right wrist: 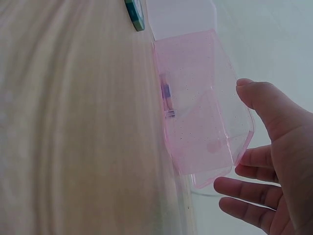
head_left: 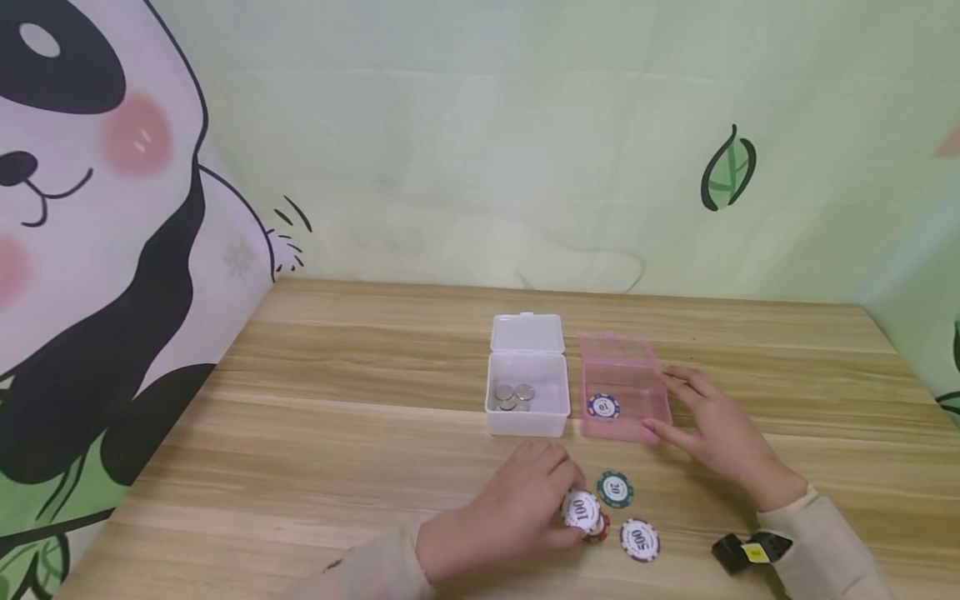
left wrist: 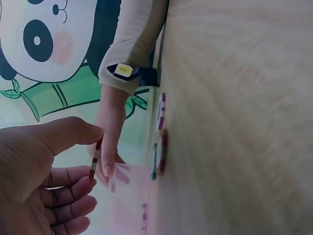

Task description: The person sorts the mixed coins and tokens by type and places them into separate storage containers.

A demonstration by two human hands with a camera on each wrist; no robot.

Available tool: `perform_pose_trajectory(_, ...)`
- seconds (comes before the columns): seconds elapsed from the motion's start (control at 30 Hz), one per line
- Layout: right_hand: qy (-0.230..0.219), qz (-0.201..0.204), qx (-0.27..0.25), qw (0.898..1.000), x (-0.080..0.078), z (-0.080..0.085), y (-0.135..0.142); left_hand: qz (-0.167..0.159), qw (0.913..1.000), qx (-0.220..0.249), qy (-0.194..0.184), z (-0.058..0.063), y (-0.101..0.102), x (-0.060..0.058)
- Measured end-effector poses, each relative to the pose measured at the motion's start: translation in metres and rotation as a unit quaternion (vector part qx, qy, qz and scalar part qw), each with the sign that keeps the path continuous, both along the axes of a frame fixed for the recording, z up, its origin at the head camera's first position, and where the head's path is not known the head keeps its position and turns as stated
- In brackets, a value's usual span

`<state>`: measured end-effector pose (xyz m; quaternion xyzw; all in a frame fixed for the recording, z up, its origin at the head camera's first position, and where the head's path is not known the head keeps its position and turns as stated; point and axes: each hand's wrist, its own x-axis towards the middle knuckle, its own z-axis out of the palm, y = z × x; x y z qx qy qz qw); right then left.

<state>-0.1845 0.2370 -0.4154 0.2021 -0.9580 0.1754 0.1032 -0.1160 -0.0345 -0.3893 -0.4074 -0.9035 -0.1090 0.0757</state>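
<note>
Between its thumb and fingers, my left hand (head_left: 517, 504) pinches a red-and-white poker chip (head_left: 582, 508) marked 100, seen edge-on in the left wrist view. Just below it, partly covered, a red chip (head_left: 603, 527) lies on the table. Beside these are a green 20 chip (head_left: 615, 489) and a purple-edged 500 chip (head_left: 640, 540). My right hand (head_left: 723, 433) holds the right side of an open pink clear box (head_left: 618, 429), thumb at the front corner and fingers toward the back. Inside that box lies a blue 10 chip (head_left: 603, 406).
An open white box (head_left: 527, 425) with several silver coins (head_left: 514, 396) stands just left of the pink box. Both lids are tipped back toward the wall. A black strap with a yellow label (head_left: 753, 552) sits at my right wrist, over the wooden table (head_left: 337, 467).
</note>
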Motion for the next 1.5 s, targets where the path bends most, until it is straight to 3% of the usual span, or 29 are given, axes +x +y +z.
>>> perform_pose_trajectory(0.6,0.02,0.003,-0.002,1.0,0.0,-0.001,0.0,0.022,0.9991,0.004,0.036,0.021,0.014,-0.024)
perform_pose_trajectory(0.93,0.024,0.007,-0.002,1.0,-0.001,-0.003,0.0,0.038,0.9967,0.002,0.071,0.019,0.025,-0.038)
perform_pose_trajectory(1.5,0.008,0.0,-0.006,1.0,-0.001,-0.003,0.001,0.087,0.9942,-0.021,0.059,0.015,0.047,-0.061)
